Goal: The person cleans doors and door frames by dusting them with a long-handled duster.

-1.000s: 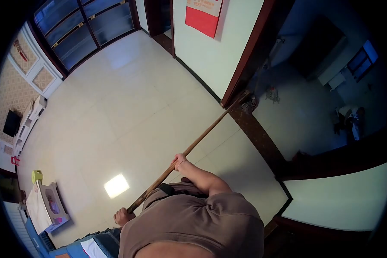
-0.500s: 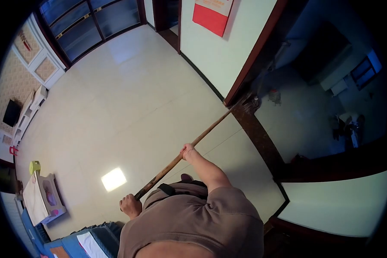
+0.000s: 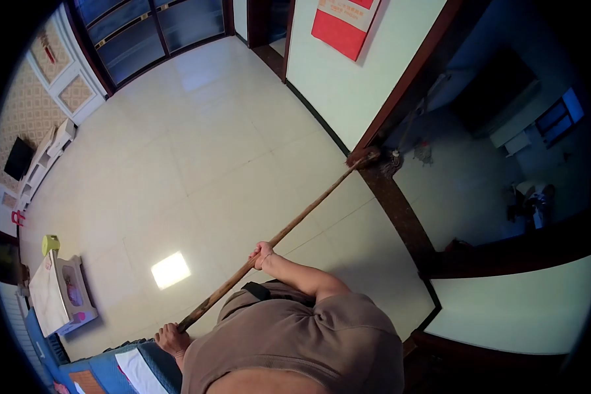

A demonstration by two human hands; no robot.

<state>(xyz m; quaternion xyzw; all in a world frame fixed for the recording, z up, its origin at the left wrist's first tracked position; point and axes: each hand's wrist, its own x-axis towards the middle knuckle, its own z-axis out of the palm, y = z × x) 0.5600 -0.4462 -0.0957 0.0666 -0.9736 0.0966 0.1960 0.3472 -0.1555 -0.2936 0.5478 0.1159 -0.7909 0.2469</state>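
Note:
A long wooden-handled mop point(image 3: 308, 211) slants across the floor in front of me. My left hand point(image 3: 172, 339) is closed round the butt end of its handle, low at the left. Farther up the shaft, my right hand point(image 3: 261, 255) grips it with the fingers wrapped round. The dark reddish-brown mop head point(image 3: 363, 157) rests at the foot of the door frame, on the edge of the brown threshold point(image 3: 395, 213). Just beyond it lies a second stringy bundle point(image 3: 392, 163), dim and hard to make out.
Pale glossy tiles point(image 3: 177, 171) spread through the room. A dim room with scattered items point(image 3: 532, 200) lies past the doorway at right. At left stand a low table point(image 3: 52, 295), a yellow-green stool point(image 3: 50, 244) and a TV cabinet point(image 3: 46, 164). A blue sofa point(image 3: 98, 368) is beside me.
Both hands have moved left and drawn the mop handle back toward me. The mop head has shifted slightly left, from the threshold toward the foot of the door frame.

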